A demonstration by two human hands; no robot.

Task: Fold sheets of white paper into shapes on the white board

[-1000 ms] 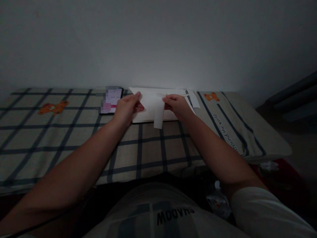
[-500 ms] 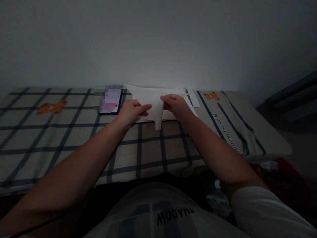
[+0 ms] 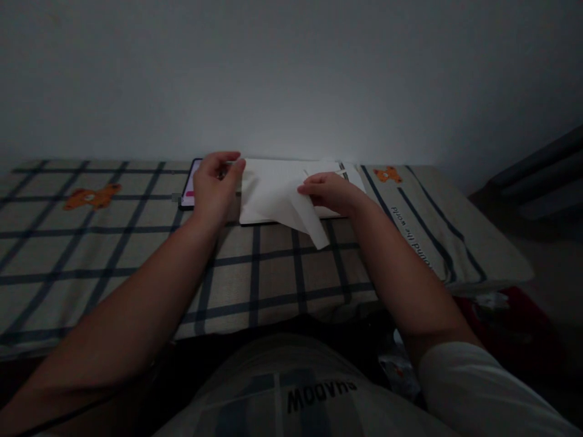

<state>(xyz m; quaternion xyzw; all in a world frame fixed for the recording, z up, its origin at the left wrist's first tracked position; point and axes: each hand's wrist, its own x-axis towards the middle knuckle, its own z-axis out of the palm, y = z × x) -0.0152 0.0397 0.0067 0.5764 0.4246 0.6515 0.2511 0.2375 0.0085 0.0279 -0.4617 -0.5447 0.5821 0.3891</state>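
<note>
the left hand (image 3: 214,185) has let go and risen beside the phone (image 3: 189,188); the right hand (image 3: 330,191) alone pinches the folded paper (image 3: 282,197) now drooping over the bed (image 3: 273,267).

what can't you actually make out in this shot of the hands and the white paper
- Phone, head view: the left hand covers most of it, so the screen content is unreadable.
- Folded white paper: dim light hides its creases, so the fold shape is unclear, and the right hand covers its right part.
- White sheets under it: how many cannot be counted.
- Things at the right below the checked cloth: too dark to identify.
</note>
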